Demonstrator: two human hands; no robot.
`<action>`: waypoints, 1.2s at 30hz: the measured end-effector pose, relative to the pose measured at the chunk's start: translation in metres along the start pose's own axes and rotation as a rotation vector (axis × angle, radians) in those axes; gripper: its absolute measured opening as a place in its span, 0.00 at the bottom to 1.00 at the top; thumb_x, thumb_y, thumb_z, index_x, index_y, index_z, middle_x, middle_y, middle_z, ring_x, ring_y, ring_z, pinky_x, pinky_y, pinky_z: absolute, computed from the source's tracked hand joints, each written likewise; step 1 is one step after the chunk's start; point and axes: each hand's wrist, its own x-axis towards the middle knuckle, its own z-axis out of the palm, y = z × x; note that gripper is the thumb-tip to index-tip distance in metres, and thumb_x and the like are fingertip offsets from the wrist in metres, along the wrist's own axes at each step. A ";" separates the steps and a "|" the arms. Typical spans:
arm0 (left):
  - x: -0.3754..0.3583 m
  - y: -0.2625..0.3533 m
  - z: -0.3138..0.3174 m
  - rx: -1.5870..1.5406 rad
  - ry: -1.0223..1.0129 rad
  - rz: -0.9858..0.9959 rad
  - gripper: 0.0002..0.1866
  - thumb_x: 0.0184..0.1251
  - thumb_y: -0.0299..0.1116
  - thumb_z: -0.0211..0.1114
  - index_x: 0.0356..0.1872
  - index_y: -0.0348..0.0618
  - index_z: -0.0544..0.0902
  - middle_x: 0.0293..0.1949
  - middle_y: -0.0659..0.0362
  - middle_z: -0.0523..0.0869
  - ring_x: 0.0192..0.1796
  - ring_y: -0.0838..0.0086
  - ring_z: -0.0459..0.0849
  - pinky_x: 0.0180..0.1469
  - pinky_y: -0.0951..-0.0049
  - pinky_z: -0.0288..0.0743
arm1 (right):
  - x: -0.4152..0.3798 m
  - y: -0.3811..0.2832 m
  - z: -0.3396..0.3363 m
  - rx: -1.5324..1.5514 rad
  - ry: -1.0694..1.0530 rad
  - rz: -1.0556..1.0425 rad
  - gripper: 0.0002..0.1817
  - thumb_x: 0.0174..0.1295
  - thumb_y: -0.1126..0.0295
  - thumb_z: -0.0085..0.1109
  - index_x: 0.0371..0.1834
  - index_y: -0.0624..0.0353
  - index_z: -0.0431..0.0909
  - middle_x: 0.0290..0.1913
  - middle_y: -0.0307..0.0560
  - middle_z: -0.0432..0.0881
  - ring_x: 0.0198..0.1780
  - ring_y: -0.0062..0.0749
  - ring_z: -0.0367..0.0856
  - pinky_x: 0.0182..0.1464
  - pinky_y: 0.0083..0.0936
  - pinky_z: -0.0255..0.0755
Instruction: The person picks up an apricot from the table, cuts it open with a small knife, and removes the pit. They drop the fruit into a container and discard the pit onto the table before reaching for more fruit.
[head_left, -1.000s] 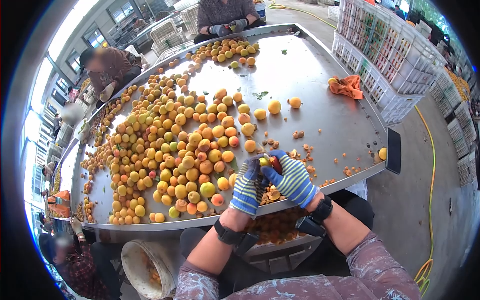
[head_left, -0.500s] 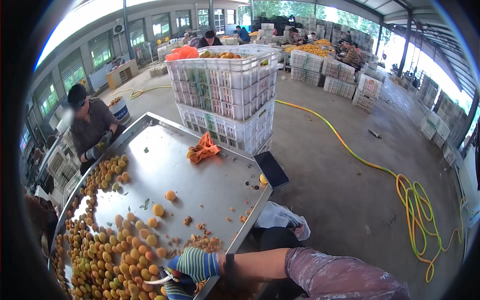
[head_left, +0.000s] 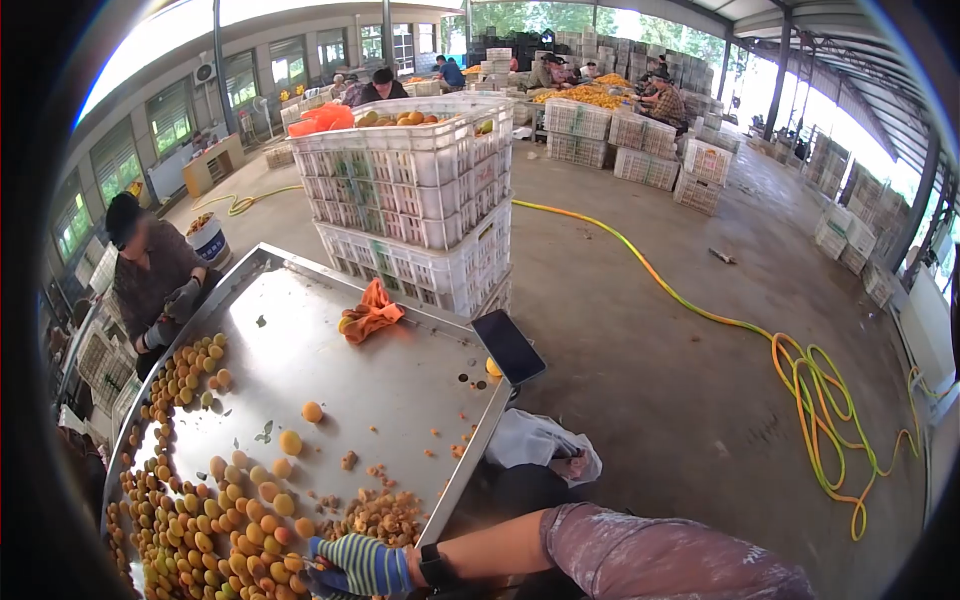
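My right hand (head_left: 358,565), in a blue, yellow and white striped glove, is low over the near edge of a metal tray table (head_left: 330,375). Its fingers point left and look closed, but what they hold is hidden. Beside the fingertips lies a large spread of orange-yellow fruits (head_left: 255,530). Small crushed fruit pieces (head_left: 385,517) are scattered just above the glove. My left hand is not in view.
An orange cloth (head_left: 374,312) and a phone (head_left: 508,346) lie on the table's far side and right corner. Stacked crates (head_left: 410,190) stand behind. A co-worker (head_left: 150,270) is at the left. A yellow-green hose (head_left: 680,295) crosses the floor at right.
The view has shifted, so the table and crates appear further left. The curved white tool at my right hand is no longer visible, nor is the second striped glove part below it.
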 end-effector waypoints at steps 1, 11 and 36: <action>0.003 -0.003 -0.006 0.117 0.009 0.075 0.14 0.74 0.44 0.52 0.35 0.45 0.77 0.37 0.66 0.81 0.39 0.76 0.77 0.40 0.73 0.73 | -0.007 -0.002 0.011 0.273 0.045 0.018 0.16 0.72 0.62 0.49 0.52 0.64 0.74 0.41 0.44 0.84 0.41 0.30 0.83 0.42 0.23 0.80; 0.059 -0.050 -0.081 0.781 -0.118 0.490 0.13 0.73 0.42 0.55 0.39 0.43 0.78 0.42 0.62 0.82 0.42 0.73 0.80 0.40 0.71 0.76 | -0.030 -0.023 0.002 -0.583 0.071 -0.393 0.19 0.62 0.61 0.63 0.49 0.64 0.77 0.41 0.48 0.84 0.43 0.37 0.82 0.46 0.28 0.77; 0.033 -0.006 -0.072 -0.615 -0.268 -0.118 0.13 0.60 0.26 0.60 0.46 0.38 0.78 0.41 0.53 0.83 0.47 0.66 0.83 0.53 0.67 0.79 | -0.003 -0.040 -0.014 -0.636 0.214 -0.180 0.18 0.68 0.55 0.56 0.41 0.61 0.76 0.20 0.41 0.80 0.12 0.15 0.70 0.11 0.12 0.60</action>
